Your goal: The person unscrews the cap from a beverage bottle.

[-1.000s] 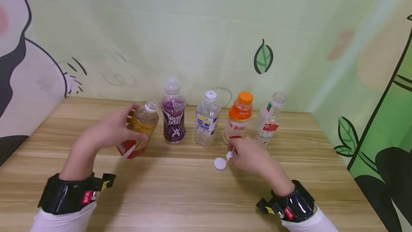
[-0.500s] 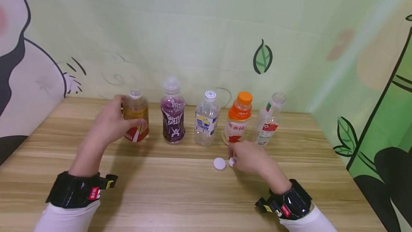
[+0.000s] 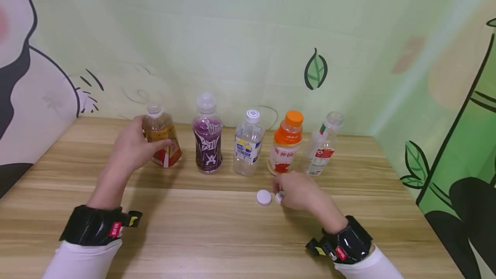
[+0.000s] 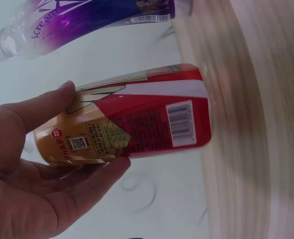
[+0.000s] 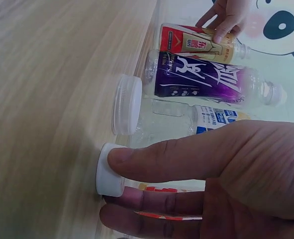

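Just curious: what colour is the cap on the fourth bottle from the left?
Orange cap, clearest in the head view.

Bottle in my left hand [image 3: 131, 150]: amber tea bottle [image 3: 160, 141], red and gold label with white band. Next: purple bottle [image 3: 208, 141], white graphic. Clear bottle [image 3: 248, 145], white cap, blue-yellow label. Orange-capped bottle [image 3: 286, 143], white-red label. White small cap [image 3: 279, 197] under my right hand [image 3: 300, 190]; white wide cap [image 3: 264, 197]. Tabletop [image 3: 217, 236]: light wood grain.

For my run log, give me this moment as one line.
left hand: grips tea bottle, uncapped, on table | right hand: pinches small white cap | second cap: loose beside it
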Demonstrator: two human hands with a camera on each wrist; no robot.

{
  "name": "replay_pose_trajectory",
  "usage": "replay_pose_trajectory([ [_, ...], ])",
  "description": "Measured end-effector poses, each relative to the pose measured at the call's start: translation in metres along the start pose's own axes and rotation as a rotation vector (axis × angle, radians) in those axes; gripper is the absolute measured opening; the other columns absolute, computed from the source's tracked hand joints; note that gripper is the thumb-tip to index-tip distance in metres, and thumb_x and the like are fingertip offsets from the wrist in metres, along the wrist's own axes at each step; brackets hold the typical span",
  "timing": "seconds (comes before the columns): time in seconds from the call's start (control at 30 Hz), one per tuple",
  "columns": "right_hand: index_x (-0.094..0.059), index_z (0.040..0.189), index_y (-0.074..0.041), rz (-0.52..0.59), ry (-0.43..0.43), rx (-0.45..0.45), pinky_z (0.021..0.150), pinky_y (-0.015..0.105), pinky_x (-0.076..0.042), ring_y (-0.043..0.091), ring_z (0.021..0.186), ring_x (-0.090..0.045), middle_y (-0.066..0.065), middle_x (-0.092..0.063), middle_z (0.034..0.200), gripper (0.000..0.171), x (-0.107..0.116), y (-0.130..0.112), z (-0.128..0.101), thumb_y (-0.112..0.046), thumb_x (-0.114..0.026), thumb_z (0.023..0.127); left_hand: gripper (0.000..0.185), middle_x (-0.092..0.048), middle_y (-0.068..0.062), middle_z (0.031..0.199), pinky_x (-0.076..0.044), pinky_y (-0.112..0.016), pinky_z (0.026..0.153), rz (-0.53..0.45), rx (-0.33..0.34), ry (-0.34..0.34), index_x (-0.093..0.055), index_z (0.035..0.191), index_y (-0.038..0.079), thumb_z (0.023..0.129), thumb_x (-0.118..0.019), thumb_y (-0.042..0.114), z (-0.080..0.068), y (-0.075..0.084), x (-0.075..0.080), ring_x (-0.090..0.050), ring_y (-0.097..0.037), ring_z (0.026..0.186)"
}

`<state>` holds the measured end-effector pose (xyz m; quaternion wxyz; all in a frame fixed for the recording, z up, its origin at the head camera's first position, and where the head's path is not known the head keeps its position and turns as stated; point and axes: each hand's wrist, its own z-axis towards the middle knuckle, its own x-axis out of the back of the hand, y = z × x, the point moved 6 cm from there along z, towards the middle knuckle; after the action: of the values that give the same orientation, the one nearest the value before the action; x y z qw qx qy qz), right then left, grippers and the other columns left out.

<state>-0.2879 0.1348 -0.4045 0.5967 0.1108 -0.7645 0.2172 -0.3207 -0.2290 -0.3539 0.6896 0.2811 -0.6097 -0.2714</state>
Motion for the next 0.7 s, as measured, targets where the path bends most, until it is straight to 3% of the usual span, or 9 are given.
replay_pose_trajectory([
  [0.43, -0.067, 0.088, -0.016, 0.018, -0.009, -0.001, 0.069, 0.039, -0.049, 0.022, 0.075, -0.054, -0.001, -0.059, 0.077, 0.020, -0.0001, 0.0004, 0.0006, 0.001, -0.078, 0.083, 0.097, -0.037, -0.041, 0.147, -0.038, -0.071, 0.104, 0.007, 0.030, -0.042, -0.016, 0.156, -0.012, 0.093, -0.078, 0.027, 0.0034, -0.0106, -0.0037, -0.042, -0.059, 0.130],
  [0.6, -0.069, 0.092, -0.015, 0.035, -0.011, -0.009, 0.070, 0.039, -0.049, 0.022, 0.076, -0.054, -0.001, -0.061, 0.080, 0.019, -0.0003, 0.0014, 0.0004, 0.000, -0.077, 0.085, 0.117, -0.016, -0.046, 0.155, -0.027, -0.075, 0.107, 0.026, 0.042, -0.053, 0.008, 0.158, -0.009, 0.092, -0.079, 0.031, 0.0026, -0.0083, -0.0024, -0.027, -0.064, 0.137],
  [0.7, -0.069, 0.096, -0.015, 0.053, -0.020, -0.035, 0.069, 0.038, -0.049, 0.022, 0.077, -0.054, -0.001, -0.062, 0.083, 0.020, 0.0005, 0.0030, -0.0002, -0.001, -0.078, 0.085, 0.126, -0.007, -0.047, 0.156, -0.026, -0.077, 0.105, 0.054, 0.041, -0.007, 0.014, 0.158, -0.005, 0.089, -0.082, 0.037, -0.0014, -0.0017, 0.0020, -0.021, -0.066, 0.138],
])
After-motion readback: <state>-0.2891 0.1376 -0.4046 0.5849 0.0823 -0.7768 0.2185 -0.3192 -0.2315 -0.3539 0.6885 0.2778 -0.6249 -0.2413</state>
